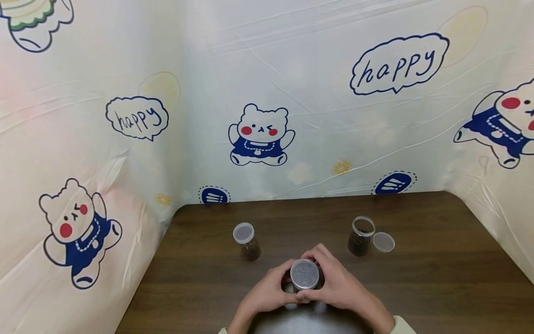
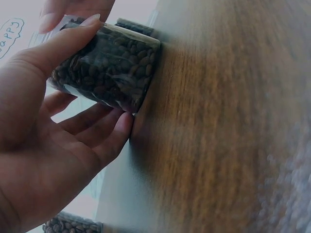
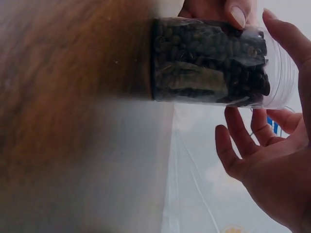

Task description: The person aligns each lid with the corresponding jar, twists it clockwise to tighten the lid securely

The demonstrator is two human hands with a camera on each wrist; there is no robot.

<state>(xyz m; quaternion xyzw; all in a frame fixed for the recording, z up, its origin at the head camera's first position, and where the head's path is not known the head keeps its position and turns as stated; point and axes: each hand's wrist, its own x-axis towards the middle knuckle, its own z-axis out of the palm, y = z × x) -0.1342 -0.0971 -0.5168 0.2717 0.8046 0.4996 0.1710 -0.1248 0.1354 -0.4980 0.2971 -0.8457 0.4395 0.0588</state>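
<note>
A clear plastic jar [image 3: 209, 53] of dark coffee beans stands upright on the table between both hands, a translucent lid [image 1: 304, 274] on its top. My left hand [image 1: 269, 290] grips the jar's body, its thumb on one side and its fingers on the other, as the left wrist view shows. Around the jar's upper end curls my right hand [image 1: 340, 285], with the thumb on the near side and the fingers on the far side, by the lid's rim.
Behind, to the left, stands a lidded jar [image 1: 251, 249] of brown beans. An uncapped jar [image 1: 359, 245] with dark contents is at the back right, a loose round lid [image 1: 384, 242] lying beside it. Printed cloth [image 1: 313, 139] surrounds the wooden table [image 1: 442, 278].
</note>
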